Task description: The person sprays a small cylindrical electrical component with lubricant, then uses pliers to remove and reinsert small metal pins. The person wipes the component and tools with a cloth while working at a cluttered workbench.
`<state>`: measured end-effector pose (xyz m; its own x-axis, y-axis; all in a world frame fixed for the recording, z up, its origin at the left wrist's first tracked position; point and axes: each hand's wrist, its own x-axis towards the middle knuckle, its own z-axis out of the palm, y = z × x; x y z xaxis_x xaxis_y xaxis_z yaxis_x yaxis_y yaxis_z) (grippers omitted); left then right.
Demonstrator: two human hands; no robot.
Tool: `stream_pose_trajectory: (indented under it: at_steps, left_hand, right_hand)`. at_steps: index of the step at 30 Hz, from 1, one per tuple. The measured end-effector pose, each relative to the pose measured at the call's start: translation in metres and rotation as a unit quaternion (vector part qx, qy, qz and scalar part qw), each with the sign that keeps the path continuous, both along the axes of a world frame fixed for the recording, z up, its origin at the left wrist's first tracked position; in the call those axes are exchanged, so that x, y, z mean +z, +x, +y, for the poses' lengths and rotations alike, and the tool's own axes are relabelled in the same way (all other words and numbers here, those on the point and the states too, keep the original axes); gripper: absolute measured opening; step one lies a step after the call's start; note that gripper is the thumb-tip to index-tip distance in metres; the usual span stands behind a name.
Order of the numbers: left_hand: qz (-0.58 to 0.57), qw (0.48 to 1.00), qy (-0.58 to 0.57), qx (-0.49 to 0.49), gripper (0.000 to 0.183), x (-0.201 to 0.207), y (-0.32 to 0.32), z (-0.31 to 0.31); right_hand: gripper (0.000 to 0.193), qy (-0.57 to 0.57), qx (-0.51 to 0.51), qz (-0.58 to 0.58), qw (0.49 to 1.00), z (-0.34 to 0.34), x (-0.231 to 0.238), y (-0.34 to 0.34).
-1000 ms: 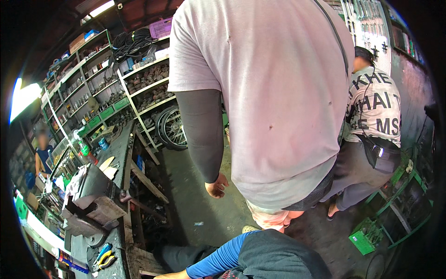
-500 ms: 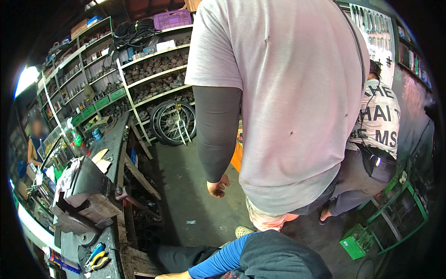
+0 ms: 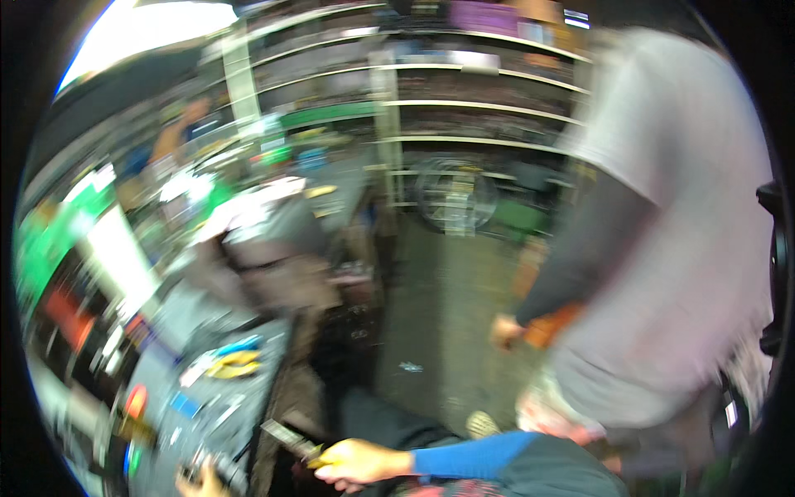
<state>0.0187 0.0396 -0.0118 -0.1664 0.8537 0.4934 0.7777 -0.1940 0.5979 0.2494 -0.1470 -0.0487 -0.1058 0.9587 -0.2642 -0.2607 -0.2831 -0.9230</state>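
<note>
My right hand [image 3: 358, 462], at the end of a blue sleeve, is closed around the yellow handle of a tool with a flat metal blade [image 3: 290, 436]. The blade points up and left, beside the workbench edge; blur hides its exact kind. At the bottom left, my left hand [image 3: 205, 482] has its fingers around a small dark, metallic thing that I cannot make out, over the bench [image 3: 277, 348]. Yellow-handled pliers [image 3: 233, 364] and a blue-handled tool [image 3: 240, 344] lie farther up the bench.
A large dark bench vise [image 3: 277, 240] stands beyond the pliers. Close on the right stands a person in a pale shirt [image 3: 679, 224] with dark sleeves. Shelves [image 3: 489, 103] line the back, with a bicycle wheel [image 3: 454, 195] below them. Much of the view is smeared.
My view has swung left, shifting the person and the vise rightward. Both my hands now show, the right with the yellow-handled tool; before, only part of the right showed at the bottom.
</note>
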Motion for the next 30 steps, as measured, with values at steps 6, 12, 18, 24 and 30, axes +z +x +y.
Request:
stream_pose_trajectory:
  at_steps: [6,12,18,24,30]
  left_hand:
    - [-0.223,0.975,-0.023,-0.002,0.06,0.004,-0.023,-0.007]
    - [-0.33,0.943,0.008,-0.051,0.042,0.001,-0.03,-0.016]
    - [-0.329,0.943,0.003,-0.045,0.041,0.018,-0.018,-0.022]
    - [-0.317,0.947,-0.004,-0.05,0.041,0.015,-0.02,-0.018]
    - [-0.317,0.947,-0.001,-0.054,0.044,0.014,-0.022,-0.017]
  right_hand:
    - [0.031,-0.076,0.039,-0.027,0.996,-0.006,0.012,0.004]
    - [0.034,0.004,0.071,0.026,0.997,0.015,0.039,-0.011]
    - [0.04,-0.034,0.105,0.064,0.992,0.034,0.03,0.003]
    - [0.044,-0.025,0.109,0.117,0.987,0.05,0.017,-0.006]
    - [0.044,-0.032,0.129,0.145,0.98,0.058,0.017,-0.006]
